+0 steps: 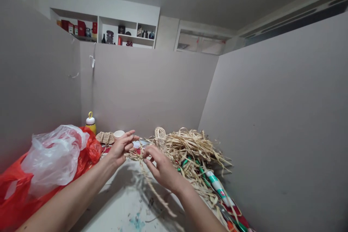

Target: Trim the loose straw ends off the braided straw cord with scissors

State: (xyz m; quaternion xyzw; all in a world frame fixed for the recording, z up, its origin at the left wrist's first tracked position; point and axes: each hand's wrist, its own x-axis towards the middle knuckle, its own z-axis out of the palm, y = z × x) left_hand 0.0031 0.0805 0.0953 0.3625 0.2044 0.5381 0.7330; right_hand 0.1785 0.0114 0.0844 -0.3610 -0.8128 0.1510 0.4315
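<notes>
One plaited straw cord [161, 198] is pinched by right hand [160, 166], open-fingered left hand [121, 150] held at its 10 o'clock.

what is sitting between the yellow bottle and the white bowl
In the head view, a flat woven piece lies between the yellow bottle and the white bowl.

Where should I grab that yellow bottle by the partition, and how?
Probably best hold the yellow bottle by the loop on its white cap, coming from above: it stands upright, loop uppermost, with the red bag crowding its lower front.
</notes>
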